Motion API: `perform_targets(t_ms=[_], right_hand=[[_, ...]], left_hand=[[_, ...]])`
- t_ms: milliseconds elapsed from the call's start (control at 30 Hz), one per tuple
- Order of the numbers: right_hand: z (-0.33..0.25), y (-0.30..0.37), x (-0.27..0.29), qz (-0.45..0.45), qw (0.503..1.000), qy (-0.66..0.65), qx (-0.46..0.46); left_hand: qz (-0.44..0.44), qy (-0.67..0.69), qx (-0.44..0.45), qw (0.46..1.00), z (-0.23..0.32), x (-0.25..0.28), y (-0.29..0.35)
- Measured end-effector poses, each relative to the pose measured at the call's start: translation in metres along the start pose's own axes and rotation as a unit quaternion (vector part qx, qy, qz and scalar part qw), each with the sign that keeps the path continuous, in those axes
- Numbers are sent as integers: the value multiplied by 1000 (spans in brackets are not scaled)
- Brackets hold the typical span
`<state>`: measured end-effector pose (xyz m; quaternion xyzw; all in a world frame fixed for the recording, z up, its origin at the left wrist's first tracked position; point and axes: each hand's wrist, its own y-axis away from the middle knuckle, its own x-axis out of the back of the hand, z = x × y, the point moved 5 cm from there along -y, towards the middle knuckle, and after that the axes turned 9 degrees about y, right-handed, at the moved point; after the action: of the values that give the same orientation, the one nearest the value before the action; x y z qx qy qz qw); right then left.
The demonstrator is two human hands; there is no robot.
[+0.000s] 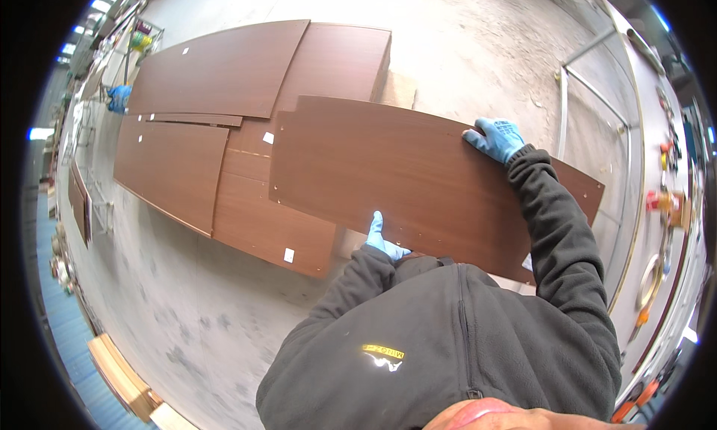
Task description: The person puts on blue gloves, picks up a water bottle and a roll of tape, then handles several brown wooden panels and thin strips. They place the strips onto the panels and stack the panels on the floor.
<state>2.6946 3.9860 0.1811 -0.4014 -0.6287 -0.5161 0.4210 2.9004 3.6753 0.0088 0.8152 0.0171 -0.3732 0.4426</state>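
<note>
A long reddish-brown wooden panel is held level in front of my body, with small holes along its edges. My right hand, in a light blue glove, grips its far edge toward the right. At the near edge, my left hand, gloved the same way, has its thumb up against the panel; its other fingers are hidden underneath. The panel's left end overlaps a stack of similar brown panels. On that stack, a narrow brown strip lies between two larger boards. Small white labels are stuck on several of them.
A metal frame stands to the right, beside a long workbench with tools and a tape roll. Light wooden boards lie at lower left. Another brown panel leans at far left. The concrete floor is dusty.
</note>
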Motion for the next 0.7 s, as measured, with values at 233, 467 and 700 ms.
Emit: perform_targets(t_ms=[233,467,700], right_hand=[[-14,-208,33,-47,993,-30,102],[-66,-385,12,-110,964,5,244],[-151,-533,-13,-96,906,105,400]], left_hand=[[47,43,-108,992,48,-71,-82],[55,190,-181,963,88,-105,-159],[44,338,-257,904,135,-148,-248]])
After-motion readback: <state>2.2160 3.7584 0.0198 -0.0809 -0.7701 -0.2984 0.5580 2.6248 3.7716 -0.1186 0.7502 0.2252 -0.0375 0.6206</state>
